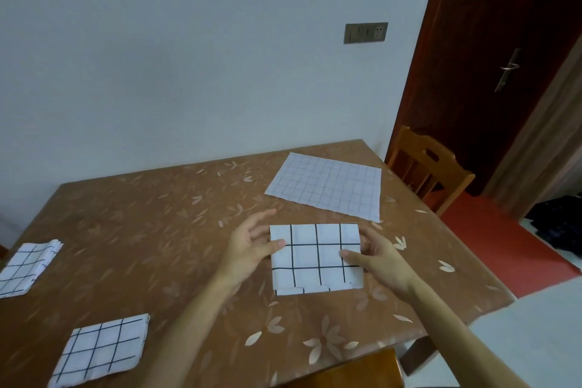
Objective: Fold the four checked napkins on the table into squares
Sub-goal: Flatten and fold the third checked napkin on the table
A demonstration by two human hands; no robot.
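Far to the left of the left hand, at the edge of the worktop, lies a folded napkin with its layers showing at the far corner. Nearer to the person, also left of that hand, a second folded napkin lies flat as a square, a little turned.

Between the two hands sits the third napkin, folded to a square with bold black lines; some lower layers stick out at its near edge. The left hand touches its left edge: the thumb lies on top of the cloth near the far corner, and the fingers are spread and loose behind it, not closed around anything. The right hand is at the right edge, with the thumb resting on the cloth and the fingers going along the far right side. Whether these fingers pinch the layers or only press on them, I cannot tell.

Beyond the right hand, a fourth napkin lies unfolded and flat, with a finer and paler grid. Further right, past the worktop corner, stands a wooden chair before a dark door.
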